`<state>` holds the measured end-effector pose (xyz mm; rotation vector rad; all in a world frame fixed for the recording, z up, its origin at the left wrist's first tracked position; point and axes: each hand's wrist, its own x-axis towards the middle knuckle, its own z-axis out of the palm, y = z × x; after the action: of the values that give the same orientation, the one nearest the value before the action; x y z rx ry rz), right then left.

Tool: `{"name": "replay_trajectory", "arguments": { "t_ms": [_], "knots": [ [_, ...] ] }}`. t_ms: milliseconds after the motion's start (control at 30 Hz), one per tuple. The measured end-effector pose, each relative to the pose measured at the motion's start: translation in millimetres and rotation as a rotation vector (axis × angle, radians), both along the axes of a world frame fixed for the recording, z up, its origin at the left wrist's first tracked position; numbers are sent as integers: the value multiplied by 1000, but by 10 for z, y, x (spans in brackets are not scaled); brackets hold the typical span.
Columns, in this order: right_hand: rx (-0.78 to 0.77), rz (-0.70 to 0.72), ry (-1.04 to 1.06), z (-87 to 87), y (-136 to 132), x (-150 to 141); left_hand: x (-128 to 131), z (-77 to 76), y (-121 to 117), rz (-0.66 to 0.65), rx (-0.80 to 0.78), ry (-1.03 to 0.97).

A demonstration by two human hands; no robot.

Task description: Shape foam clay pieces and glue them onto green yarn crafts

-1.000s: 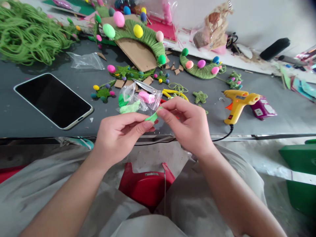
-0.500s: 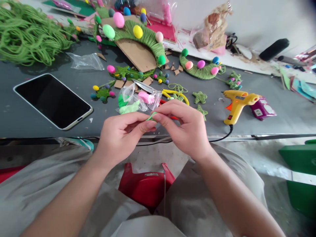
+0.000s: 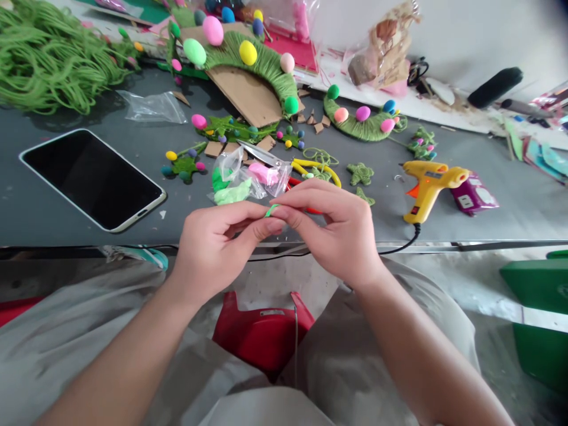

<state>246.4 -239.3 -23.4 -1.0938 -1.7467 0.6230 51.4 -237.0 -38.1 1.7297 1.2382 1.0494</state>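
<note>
My left hand (image 3: 217,248) and my right hand (image 3: 339,234) meet just above the table's front edge. Between their pinched thumbs and fingertips is a small bright green strip (image 3: 271,210), mostly covered by the fingers; its material is unclear. Right behind the fingertips lie clear plastic bags with soft green lumps (image 3: 233,192) and a pink lump (image 3: 263,174). Metal scissor blades (image 3: 261,155) point left there, near a curved yellow handle (image 3: 332,173) and red handles partly hidden by my right hand. Two green yarn stars (image 3: 360,174) lie just beyond that hand.
A yellow glue gun (image 3: 426,186) rests at the right, its cord trailing along the front edge, beside a purple packet (image 3: 474,193). A phone (image 3: 93,180) lies left. Behind are a green yarn heap (image 3: 53,59) and yarn-wrapped arcs (image 3: 266,71) with coloured balls.
The green strip between my fingertips shows as a shorter piece than before. Both hands stay pinched together in nearly the same place; the view has shifted slightly.
</note>
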Motion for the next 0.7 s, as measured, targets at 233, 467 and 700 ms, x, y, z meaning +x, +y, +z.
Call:
{"name": "replay_trajectory", "arguments": {
  "t_ms": [233, 467, 700],
  "knots": [
    [-35, -70, 116, 9, 30, 50, 39, 6, -16, 29, -136, -316],
    [82, -14, -33, -31, -20, -31, 78, 65, 0, -52, -81, -157],
    [41, -183, 129, 36, -4, 79, 88, 55, 1, -12, -101, -118]
  ]
}}
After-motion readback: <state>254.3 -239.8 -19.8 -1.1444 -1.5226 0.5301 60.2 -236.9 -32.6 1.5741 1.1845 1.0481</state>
